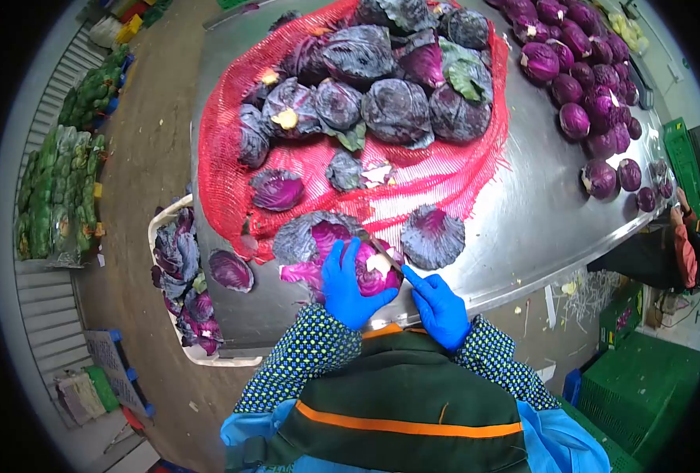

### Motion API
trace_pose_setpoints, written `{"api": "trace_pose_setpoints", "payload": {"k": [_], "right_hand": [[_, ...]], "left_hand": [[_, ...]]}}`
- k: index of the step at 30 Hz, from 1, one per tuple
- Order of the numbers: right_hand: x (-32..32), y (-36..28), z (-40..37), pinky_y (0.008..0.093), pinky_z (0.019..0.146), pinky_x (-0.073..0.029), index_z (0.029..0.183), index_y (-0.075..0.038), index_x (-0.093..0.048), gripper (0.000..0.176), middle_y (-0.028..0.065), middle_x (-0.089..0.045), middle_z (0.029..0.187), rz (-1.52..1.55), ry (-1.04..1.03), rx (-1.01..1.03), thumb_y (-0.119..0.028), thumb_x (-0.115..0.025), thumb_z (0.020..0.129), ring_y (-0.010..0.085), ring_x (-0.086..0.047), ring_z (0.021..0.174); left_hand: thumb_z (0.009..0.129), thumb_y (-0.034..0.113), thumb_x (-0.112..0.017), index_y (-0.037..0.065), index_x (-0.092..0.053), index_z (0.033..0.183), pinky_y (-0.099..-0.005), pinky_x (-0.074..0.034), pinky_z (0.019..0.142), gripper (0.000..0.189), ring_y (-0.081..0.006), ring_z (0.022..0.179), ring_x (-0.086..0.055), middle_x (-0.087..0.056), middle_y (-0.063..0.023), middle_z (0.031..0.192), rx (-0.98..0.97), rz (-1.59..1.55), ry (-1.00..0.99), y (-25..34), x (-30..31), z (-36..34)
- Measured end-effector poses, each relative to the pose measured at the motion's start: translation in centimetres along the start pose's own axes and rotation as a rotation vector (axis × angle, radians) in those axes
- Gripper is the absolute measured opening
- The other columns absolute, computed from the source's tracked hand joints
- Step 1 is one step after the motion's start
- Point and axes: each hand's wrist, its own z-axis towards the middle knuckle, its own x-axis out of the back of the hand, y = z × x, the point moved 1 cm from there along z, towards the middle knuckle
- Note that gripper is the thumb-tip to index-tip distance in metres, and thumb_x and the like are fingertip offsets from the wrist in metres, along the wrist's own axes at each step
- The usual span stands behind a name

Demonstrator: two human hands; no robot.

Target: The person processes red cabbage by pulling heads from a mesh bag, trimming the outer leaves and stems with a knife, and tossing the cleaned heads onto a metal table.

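My left hand (pixel 351 288), in a blue glove, lies with its fingers spread on a purple cabbage (pixel 374 268) near the table's front edge. The gloved right hand (pixel 438 307) is closed around a knife (pixel 385 254), whose blade lies across the pale stem end of that cabbage. Loose dark outer leaves are around it, one of them (pixel 433 236) to the right. Behind, a red mesh net (pixel 232 134) lies opened on the metal table (pixel 539 189) with several dark, unpeeled cabbages (pixel 397 110) on it.
Many shiny purple cabbages (pixel 575 121) lie at the table's right side. A white crate (pixel 228 361) of leaves stands at the left. Green crates (pixel 642 386) are at the lower right. Part of another person, with a pink sleeve (pixel 685 256), shows at the right edge.
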Motion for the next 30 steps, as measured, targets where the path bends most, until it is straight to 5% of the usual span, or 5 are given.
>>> {"api": "trace_pose_setpoints", "payload": {"k": [9,14,17,23,30], "right_hand": [[-1.1,1.5,2.9,0.0391,0.071,-0.048,0.132,-0.024,-0.042,0.042,0.0173,-0.055,0.091,0.095,0.116,-0.116,-0.018,-0.048,0.090,0.0324,-0.057,0.082],[-4.1,4.9,4.2,0.0367,0.079,-0.046,0.132,-0.003,-0.038,0.063,0.0240,-0.056,0.109,0.340,0.027,-0.200,-0.039,-0.059,0.084,0.0280,-0.059,0.092],[-4.0,5.3,7.3,0.0271,0.045,-0.041,0.097,-0.003,-0.058,0.035,0.0047,-0.055,0.066,0.608,-0.088,-0.556,-0.036,-0.060,0.083,0.0115,-0.050,0.051],[-0.8,1.4,10.3,0.0244,0.038,-0.038,0.075,-0.006,-0.052,0.016,0.0022,-0.051,0.057,1.119,0.112,-0.647,-0.019,-0.055,0.084,0.0125,-0.047,0.042],[1.7,-4.2,5.0,0.0204,0.046,-0.046,0.137,-0.017,-0.031,0.063,0.0045,-0.055,0.107,1.609,-0.353,-0.558,-0.034,-0.059,0.084,0.0097,-0.054,0.069]], "left_hand": [[0.054,0.045,-0.080,0.010,-0.030,0.135,-0.0530,-0.027,0.098,0.101,-0.0421,0.121,-0.029,-0.029,-0.0235,0.134,-0.009,0.075,0.040,1.3,-0.8,-0.6],[0.052,0.034,-0.083,0.009,-0.030,0.135,-0.0492,-0.025,0.103,0.101,-0.0415,0.126,-0.025,-0.024,-0.0257,0.136,-0.069,-0.057,-0.002,0.2,0.1,-1.6],[0.050,0.029,-0.086,0.005,-0.028,0.134,-0.0457,-0.030,0.103,0.105,-0.0349,0.126,-0.030,-0.030,-0.0219,0.133,-0.110,-0.210,-0.070,-3.0,0.7,-0.5],[0.050,0.021,-0.088,0.002,-0.023,0.134,-0.0416,-0.032,0.102,0.107,-0.0279,0.121,-0.036,-0.029,-0.0168,0.133,-0.053,-0.748,-0.013,-2.4,4.7,-2.6],[0.058,0.033,-0.082,0.006,-0.029,0.132,-0.0501,-0.033,0.097,0.095,-0.0417,0.121,-0.031,-0.028,-0.0220,0.127,-0.534,0.003,0.509,3.1,7.7,-1.9]]}}
